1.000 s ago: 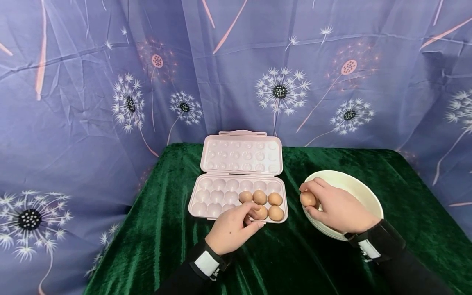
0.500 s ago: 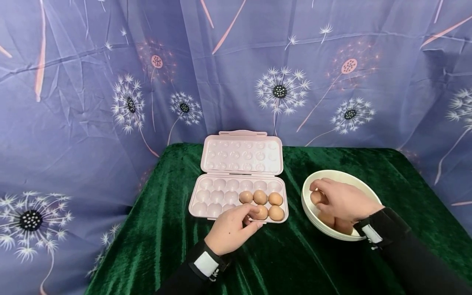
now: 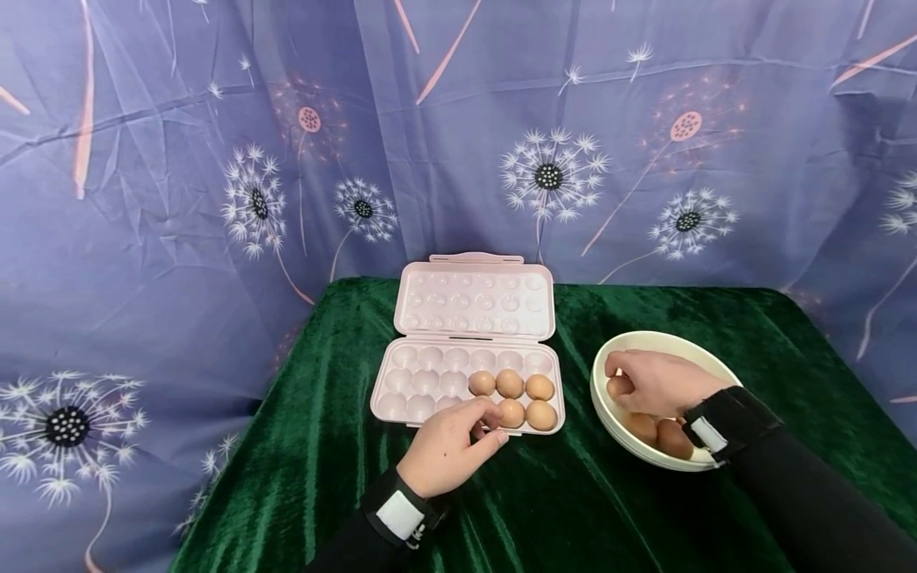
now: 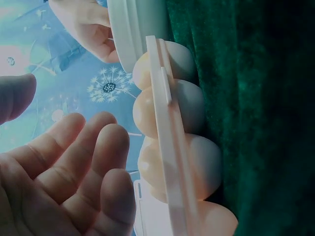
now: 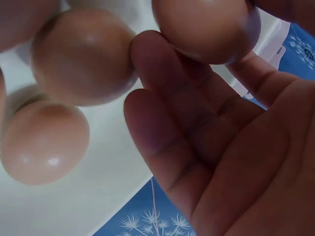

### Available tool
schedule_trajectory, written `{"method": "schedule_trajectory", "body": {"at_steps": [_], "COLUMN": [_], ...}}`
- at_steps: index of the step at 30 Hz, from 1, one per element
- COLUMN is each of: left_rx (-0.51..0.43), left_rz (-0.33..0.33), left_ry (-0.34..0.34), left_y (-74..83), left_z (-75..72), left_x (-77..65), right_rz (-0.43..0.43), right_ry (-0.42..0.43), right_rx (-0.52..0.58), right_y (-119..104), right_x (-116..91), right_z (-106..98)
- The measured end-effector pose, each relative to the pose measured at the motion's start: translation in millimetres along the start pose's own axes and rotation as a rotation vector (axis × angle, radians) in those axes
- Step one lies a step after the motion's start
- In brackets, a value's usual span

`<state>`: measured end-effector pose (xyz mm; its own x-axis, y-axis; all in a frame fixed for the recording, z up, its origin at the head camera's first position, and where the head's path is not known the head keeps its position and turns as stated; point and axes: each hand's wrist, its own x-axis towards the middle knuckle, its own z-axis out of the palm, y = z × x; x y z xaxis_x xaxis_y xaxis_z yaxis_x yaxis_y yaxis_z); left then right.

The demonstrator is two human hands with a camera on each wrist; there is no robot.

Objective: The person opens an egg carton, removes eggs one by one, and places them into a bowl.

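Observation:
My right hand (image 3: 662,382) reaches into a cream bowl (image 3: 716,370) and pinches a brown egg (image 5: 206,27) between thumb and fingers. More eggs (image 5: 86,56) lie in the bowl around its fingertips. To the left, a pink egg tray (image 3: 380,406) lies with its lid raised. Brown eggs (image 3: 509,383) fill several cups at the tray's right side, in the middle and front rows. At the front edge rests my left hand (image 3: 451,446), holding nothing, its fingers (image 4: 110,142) loosely bent beside the front-row eggs. Those fingers partly hide one egg in the head view.
The raised tray lid (image 3: 474,301) stands behind the cups. A green velvet cloth (image 3: 315,446) covers the table. Behind it hangs a blue curtain (image 3: 444,159) with a dandelion print. The bowl stands to the right of the tray, with a gap between them.
My right hand has moved from over the bowl's left rim rightward and down into the bowl, an egg in its fingers. The left hand has stayed almost still.

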<state>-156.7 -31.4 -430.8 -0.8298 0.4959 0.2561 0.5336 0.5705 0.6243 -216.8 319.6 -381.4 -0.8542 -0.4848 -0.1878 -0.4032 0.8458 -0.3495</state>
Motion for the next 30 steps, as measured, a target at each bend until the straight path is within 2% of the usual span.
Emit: {"method": "schedule_trajectory", "body": {"at_steps": [3, 10, 20, 26, 30], "left_rx": [-0.007, -0.001, -0.002, 0.008, 0.014], "left_rz": [0.0, 0.0, -0.012, -0.009, -0.006], "left_ry": [-0.002, 0.005, 0.002, 0.003, 0.006], "left_y": [-0.4, -0.2, -1.1, -0.9, -1.1], "left_z": [-0.3, -0.4, -0.1, -0.2, 0.4], "left_x": [0.2, 0.6, -0.4, 0.0, 0.6], "right_rz": [0.006, 0.053, -0.034, -0.02, 0.015], "right_ry": [-0.011, -0.096, -0.039, -0.015, -0.005], "right_rx": [-0.019, -0.01, -0.103, -0.13, -0.103], "right_y": [0.0, -2.1, 0.6, 1.1, -0.7], "right_x": [2.4, 7.8, 11.8, 9.2, 4.9], "right_z": [0.5, 7.4, 18.5, 19.0, 14.5]}}
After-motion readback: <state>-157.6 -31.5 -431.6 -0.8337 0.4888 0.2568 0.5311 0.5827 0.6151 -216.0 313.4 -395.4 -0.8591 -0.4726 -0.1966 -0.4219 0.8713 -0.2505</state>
